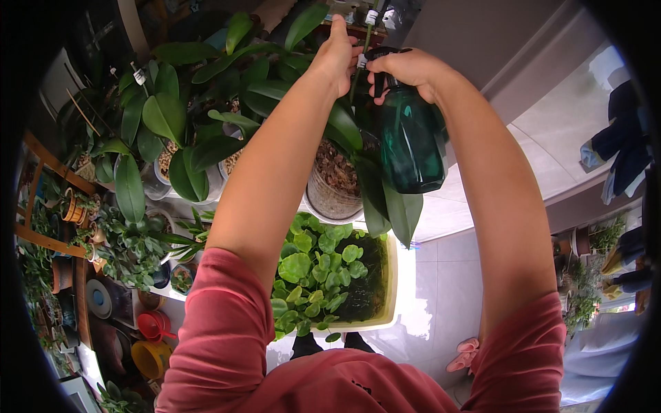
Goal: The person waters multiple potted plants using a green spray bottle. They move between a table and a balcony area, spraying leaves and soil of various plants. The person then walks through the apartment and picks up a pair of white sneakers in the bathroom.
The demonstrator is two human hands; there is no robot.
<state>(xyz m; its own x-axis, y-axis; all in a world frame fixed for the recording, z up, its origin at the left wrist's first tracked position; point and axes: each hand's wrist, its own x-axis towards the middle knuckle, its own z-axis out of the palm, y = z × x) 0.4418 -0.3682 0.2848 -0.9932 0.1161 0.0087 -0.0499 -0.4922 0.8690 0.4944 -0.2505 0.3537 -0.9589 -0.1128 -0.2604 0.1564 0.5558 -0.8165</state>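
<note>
My right hand [415, 71] is wrapped round the black trigger head of a dark green, see-through spray bottle [413, 141], which hangs upright with its nozzle toward the left. Just left of the nozzle my left hand [335, 60] is held up open, thumb stretched away and palm facing the bottle. Between the two hands rises a thin green orchid stem [354, 86] with white clips [362, 60]. Whether my left fingers touch it I cannot tell. Beneath, a clear pot [335, 199] holds bark and the orchid's broad leaves [404, 210].
More potted orchids [165, 117] crowd the left. A cream tub [391, 296] of water with round-leaved plants [296, 267] stands near my feet. Red [153, 325] and yellow [150, 358] containers sit lower left. Clothes [620, 131] hang at the far right, and pink slippers [464, 354] lie on the tiles.
</note>
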